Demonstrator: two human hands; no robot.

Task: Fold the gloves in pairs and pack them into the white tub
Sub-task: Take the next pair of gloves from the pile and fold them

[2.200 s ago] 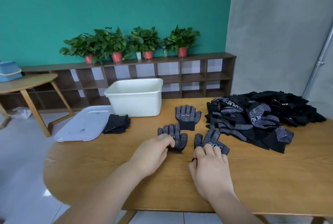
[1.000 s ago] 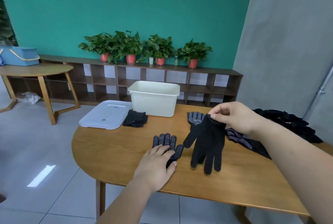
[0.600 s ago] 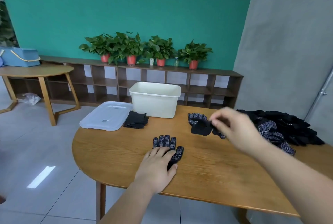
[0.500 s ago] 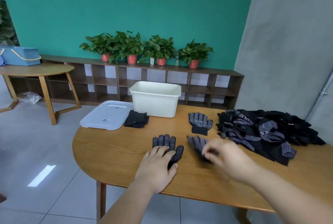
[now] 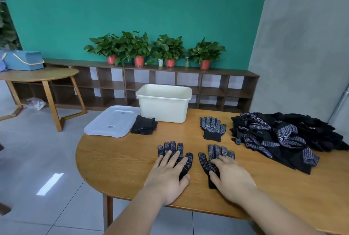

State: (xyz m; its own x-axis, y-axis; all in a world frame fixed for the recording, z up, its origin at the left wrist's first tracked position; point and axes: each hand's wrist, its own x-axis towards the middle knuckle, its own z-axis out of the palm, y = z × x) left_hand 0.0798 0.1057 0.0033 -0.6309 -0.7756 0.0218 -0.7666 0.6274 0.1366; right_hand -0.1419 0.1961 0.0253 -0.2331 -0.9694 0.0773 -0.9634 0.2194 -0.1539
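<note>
Two black dotted gloves lie flat side by side near the table's front edge. My left hand [image 5: 168, 176] rests with straight fingers on the left glove [image 5: 171, 147]. My right hand [image 5: 231, 177] presses flat on the right glove [image 5: 217, 151]. A third dotted glove [image 5: 212, 128] lies farther back, in front of a big heap of black gloves [image 5: 279, 136] at the right. The white tub [image 5: 163, 104] stands at the table's far edge, and a folded black pair [image 5: 144, 127] lies beside its left corner.
A clear plastic lid [image 5: 113, 121] lies at the table's back left, overhanging the round wooden table [image 5: 117, 161] edge. Behind stand a low shelf [image 5: 188, 83] with potted plants, and a side table [image 5: 37, 76] with a blue box.
My right hand lifted a glove, turned it over in the air and laid it down dotted side up beside the left glove. It now lies flat on it. My left hand stayed put.
</note>
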